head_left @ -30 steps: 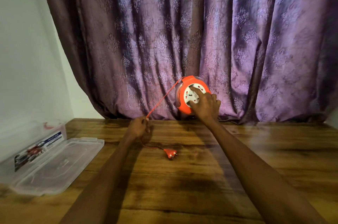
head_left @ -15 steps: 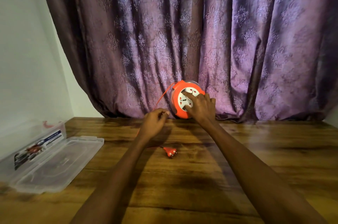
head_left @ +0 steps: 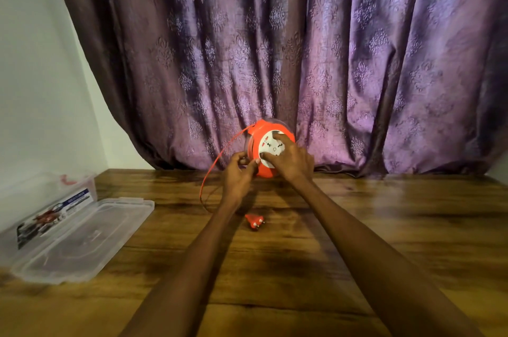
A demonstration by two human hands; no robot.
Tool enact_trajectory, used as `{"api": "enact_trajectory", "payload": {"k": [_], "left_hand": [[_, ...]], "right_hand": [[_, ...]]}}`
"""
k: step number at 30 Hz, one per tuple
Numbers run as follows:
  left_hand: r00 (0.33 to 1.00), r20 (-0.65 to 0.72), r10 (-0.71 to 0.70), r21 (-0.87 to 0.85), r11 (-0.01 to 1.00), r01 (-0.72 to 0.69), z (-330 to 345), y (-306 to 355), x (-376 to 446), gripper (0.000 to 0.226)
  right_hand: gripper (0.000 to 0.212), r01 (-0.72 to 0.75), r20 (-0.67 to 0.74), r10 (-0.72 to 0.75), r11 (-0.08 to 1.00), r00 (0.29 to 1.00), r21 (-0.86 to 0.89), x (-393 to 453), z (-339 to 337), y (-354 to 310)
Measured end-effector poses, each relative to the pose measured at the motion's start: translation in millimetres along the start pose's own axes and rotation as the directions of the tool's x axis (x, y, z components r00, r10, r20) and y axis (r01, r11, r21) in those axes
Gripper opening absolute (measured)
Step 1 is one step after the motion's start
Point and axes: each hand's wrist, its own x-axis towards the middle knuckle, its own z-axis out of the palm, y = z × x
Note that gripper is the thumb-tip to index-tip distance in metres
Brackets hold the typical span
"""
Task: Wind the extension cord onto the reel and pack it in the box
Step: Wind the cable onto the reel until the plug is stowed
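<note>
Two hands meet at the reel point(head_left: 268, 149), and we start with the reel itself: a round orange drum with a white socket face turned toward us, standing on edge at the far side of the wooden table point(head_left: 384, 226), just in front of the purple curtain point(head_left: 302, 48). From its upper left side the thin orange cord point(head_left: 217, 163) leaves in a slack arc, drops to the tabletop and runs behind our left forearm. The orange plug point(head_left: 255, 221) lies on the table nearer to us, between our two forearms, its pins pointing our way; we cannot see the stretch of cord that joins it.

Our right hand point(head_left: 292, 162) lies over the white face with fingers spread and bent, fingertips pressing on the disc and its rim. Our left hand point(head_left: 237, 171) sits just beside the reel's left edge, its fingers curled in toward the thumb as if pinching; whether the cord is between them we cannot tell, as the fingertips are small and shadowed.

Well off to the left, the clear plastic box point(head_left: 55, 199) stands against the white wall point(head_left: 33, 75), a printed label on its side, and its clear lid point(head_left: 82, 240) lies flat on the table in front of it, touching it.
</note>
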Motion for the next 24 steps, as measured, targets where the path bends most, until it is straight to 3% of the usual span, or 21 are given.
{"api": "enact_trajectory", "payload": {"k": [1,2,3,4,5,7,9,11,12,13,14,16,18,20,24], "left_hand": [[1.0,-0.005,0.007,-0.009,1.0,-0.007,4,-2,-3,0.023],[1.0,-0.014,0.004,-0.024,1.0,-0.004,8,-5,-5,0.024],[1.0,-0.023,0.001,-0.024,1.0,-0.002,11,-8,-8,0.026],[0.999,-0.032,0.001,-0.011,1.0,-0.001,14,-10,-11,0.028],[0.999,-0.039,0.001,0.011,1.0,-0.001,15,-12,-13,0.031],[0.998,-0.06,-0.021,0.007,1.0,0.021,15,-18,-14,0.034],[0.994,-0.098,-0.054,-0.039,0.998,0.051,13,-22,-13,0.027],[0.985,-0.121,-0.124,-0.169,0.98,0.102,9,-24,-10,0.014],[0.979,-0.12,-0.166,-0.225,0.965,0.136,7,-24,-7,0.011],[0.974,-0.112,-0.198,-0.26,0.952,0.164,3,-24,-4,0.01],[0.97,-0.1,-0.224,-0.265,0.945,0.191,0,-25,-1,0.01],[0.966,-0.073,-0.246,-0.246,0.944,0.222,-7,-28,4,0.005],[0.97,-0.026,-0.243,-0.234,0.945,0.23,-11,-30,7,0.01],[0.972,0.022,-0.232,-0.216,0.949,0.231,-14,-31,7,0.011],[0.976,0.114,-0.183,-0.17,0.965,0.201,-14,-30,3,0.011]], "right_hand": [[0.065,-0.163,0.044,0.157,0.961,0.987,0.222,0,4,-4],[0.062,-0.303,0.099,0.292,0.828,0.951,0.472,0,7,-8],[0.056,-0.401,0.176,0.39,0.629,0.904,0.667,0,11,-11],[0.052,-0.471,0.275,0.44,0.437,0.855,0.766,0,13,-13],[0.048,-0.513,0.338,0.46,0.333,0.821,0.791,1,15,-13],[0.045,-0.544,0.383,0.442,0.327,0.811,0.773,-3,16,-10],[0.042,-0.517,0.385,0.354,0.452,0.852,0.727,-2,17,2],[0.04,-0.356,0.271,0.24,0.741,0.932,0.569,1,14,15],[0.033,-0.217,0.169,0.162,0.894,0.972,0.393,3,12,23],[0.024,-0.03,0.061,0.018,0.981,0.998,0.194,5,10,29],[0.019,0.172,-0.015,-0.172,0.985,0.985,0.023,5,7,33],[0.033,0.534,-0.016,-0.546,0.824,0.838,-0.188,11,6,41],[0.045,0.721,0.073,-0.743,0.614,0.666,-0.321,17,5,46],[0.049,0.782,0.188,-0.784,0.501,0.592,-0.372,18,2,46],[0.048,0.797,0.296,-0.791,0.356,0.535,-0.488,12,4,50]]}}
